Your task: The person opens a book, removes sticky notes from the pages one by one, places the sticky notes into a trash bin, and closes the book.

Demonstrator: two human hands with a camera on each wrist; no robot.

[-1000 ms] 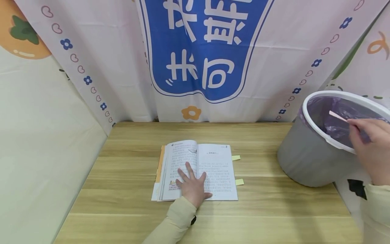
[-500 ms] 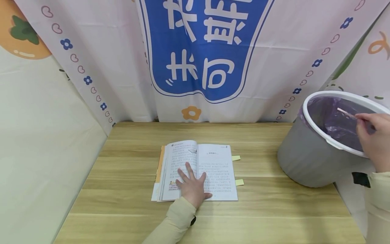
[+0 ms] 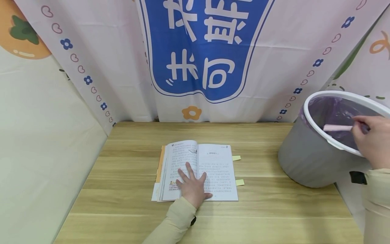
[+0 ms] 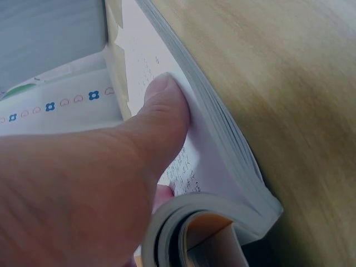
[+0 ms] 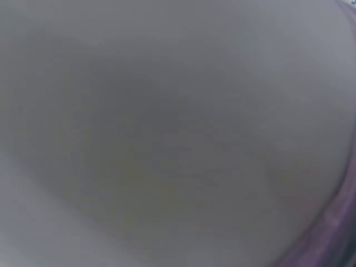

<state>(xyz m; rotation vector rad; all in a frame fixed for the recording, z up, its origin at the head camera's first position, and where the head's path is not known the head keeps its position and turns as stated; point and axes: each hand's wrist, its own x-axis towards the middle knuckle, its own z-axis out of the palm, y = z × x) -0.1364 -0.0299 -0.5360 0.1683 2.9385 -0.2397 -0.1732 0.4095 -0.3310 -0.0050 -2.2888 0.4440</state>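
An open book [image 3: 216, 176] lies on the wooden table, two yellow sticky tabs [image 3: 240, 182] poking out past its right edge. With fingers spread, my left hand [image 3: 193, 189] rests across the lower pages near the spine; in the left wrist view its thumb [image 4: 164, 105] presses on the page by the book's lower edge. My right hand [image 3: 373, 140] is over the mouth of a grey trash bin [image 3: 307, 162] and pinches a pale pink strip [image 3: 337, 127] between thumb and fingertips. The right wrist view is filled by a blurred grey surface, with a purple bag edge [image 5: 328, 222] at lower right.
The bin has a white rim [image 3: 313, 125] and a purple plastic liner [image 3: 338, 108], and stands at the right edge of the table [image 3: 131, 217]. A printed curtain [image 3: 122, 67] hangs behind the table, with a pale cloth wall [image 3: 39, 152] on the left.
My right hand moved slightly right, then a little lower over the bin; the pink strip has swung from pointing up and left to nearly level. My left hand and the book stay in place.
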